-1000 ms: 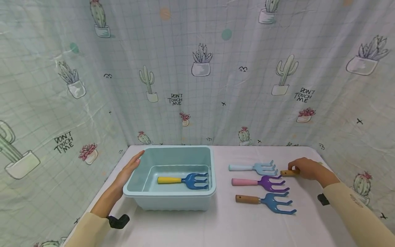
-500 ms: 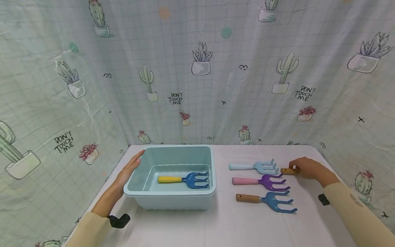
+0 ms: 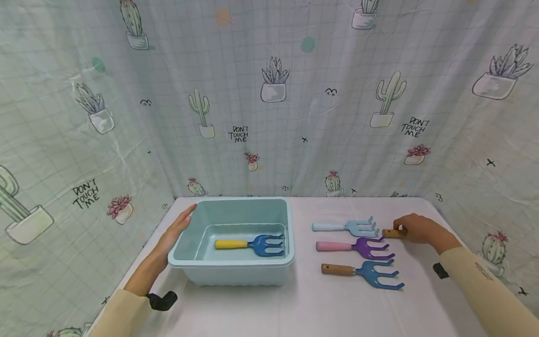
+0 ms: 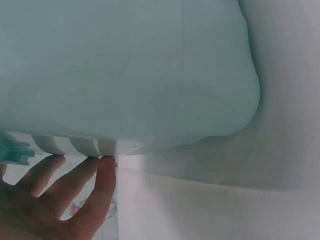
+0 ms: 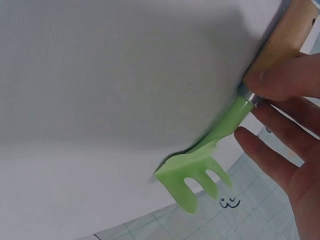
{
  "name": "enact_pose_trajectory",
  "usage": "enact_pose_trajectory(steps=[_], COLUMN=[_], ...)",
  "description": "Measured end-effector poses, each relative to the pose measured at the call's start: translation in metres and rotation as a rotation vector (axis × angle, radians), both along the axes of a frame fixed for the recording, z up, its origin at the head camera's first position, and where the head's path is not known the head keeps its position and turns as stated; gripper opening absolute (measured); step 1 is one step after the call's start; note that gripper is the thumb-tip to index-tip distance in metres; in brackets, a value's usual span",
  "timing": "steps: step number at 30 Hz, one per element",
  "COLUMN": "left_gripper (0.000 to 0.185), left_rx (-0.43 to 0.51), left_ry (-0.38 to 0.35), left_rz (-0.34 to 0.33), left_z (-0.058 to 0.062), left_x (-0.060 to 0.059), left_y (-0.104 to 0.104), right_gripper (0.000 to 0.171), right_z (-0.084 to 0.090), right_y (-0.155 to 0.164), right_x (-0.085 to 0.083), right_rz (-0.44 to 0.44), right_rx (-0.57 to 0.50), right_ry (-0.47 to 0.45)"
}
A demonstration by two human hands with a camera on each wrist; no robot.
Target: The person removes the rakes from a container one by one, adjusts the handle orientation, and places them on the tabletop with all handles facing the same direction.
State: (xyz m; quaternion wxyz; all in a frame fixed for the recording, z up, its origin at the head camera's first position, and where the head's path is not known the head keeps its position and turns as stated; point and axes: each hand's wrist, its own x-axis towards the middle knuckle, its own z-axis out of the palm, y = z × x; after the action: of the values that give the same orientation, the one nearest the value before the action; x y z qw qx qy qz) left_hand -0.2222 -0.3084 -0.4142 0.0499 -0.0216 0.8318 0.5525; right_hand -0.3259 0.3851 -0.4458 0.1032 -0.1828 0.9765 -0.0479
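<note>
In the head view my left hand [image 3: 171, 239] lies along the left side of a pale blue plastic tub [image 3: 231, 264]. Its fingertips touch the tub's outer wall under the rim in the left wrist view. A hand rake with a yellow handle and blue head [image 3: 262, 245] lies inside the tub. At the far right, my right hand [image 3: 421, 229] pinches the wooden handle of a green hand rake [image 5: 227, 120] between thumb and fingers, near the metal collar. Its green head, seen in the right wrist view, rests on the table; from the head view my hand hides it.
Between tub and right hand lie a light blue hand rake [image 3: 330, 227], a purple one with pink handle [image 3: 334, 246] and a blue one with wooden handle [image 3: 338, 269]. All rest on the white table [image 3: 303, 311]. A cactus-print curtain [image 3: 273, 126] encloses the back and sides.
</note>
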Motion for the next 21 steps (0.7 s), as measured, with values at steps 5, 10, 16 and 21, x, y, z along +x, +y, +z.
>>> enact_pose_trajectory(steps=[5,10,16,21], left_gripper=[0.065,0.066,0.065,0.066], left_rx=[-0.008,-0.017,-0.013,-0.028], left_ry=[-0.001,0.006,0.020,0.012], left_rz=[-0.007,-0.011,-0.009,-0.003], left_z=[-0.002,-0.002,-0.001,-0.002], left_x=[-0.002,-0.003,-0.004,-0.003], left_y=[0.000,-0.001,-0.001,-0.001], right_gripper=[0.023,0.026,0.034,0.035], right_z=[0.006,0.023,0.053,0.071], right_y=[-0.001,-0.007,-0.026,-0.047], right_x=[0.002,0.002,0.000,0.001], right_rz=[0.010,0.029,0.026,0.057], right_rx=[0.022,0.008,0.008,-0.001], right_ry=[0.012,-0.008,-0.047,-0.011])
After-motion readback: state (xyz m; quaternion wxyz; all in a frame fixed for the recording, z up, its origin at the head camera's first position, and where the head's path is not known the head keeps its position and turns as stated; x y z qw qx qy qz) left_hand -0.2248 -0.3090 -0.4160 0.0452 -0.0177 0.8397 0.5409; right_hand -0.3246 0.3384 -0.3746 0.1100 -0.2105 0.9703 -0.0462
